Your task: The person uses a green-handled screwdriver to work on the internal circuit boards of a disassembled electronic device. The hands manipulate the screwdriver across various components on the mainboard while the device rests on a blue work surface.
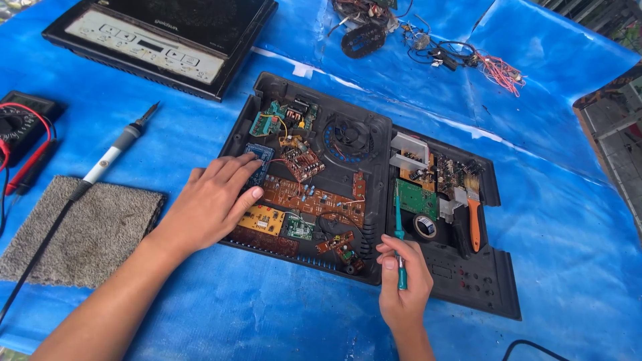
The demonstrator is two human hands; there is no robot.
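Hands: left flat, open on circuit boards; right grips teal screwdriver, probably.

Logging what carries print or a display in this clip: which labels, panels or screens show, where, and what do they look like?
Induction cooker control panel: top left, pale strip with dark buttons and a small dark display on a black slab.
Multimeter: left edge, black, round dial, red leads.
Tape roll: in the opened black casing, beside the right hand, black ring, pale printed core.
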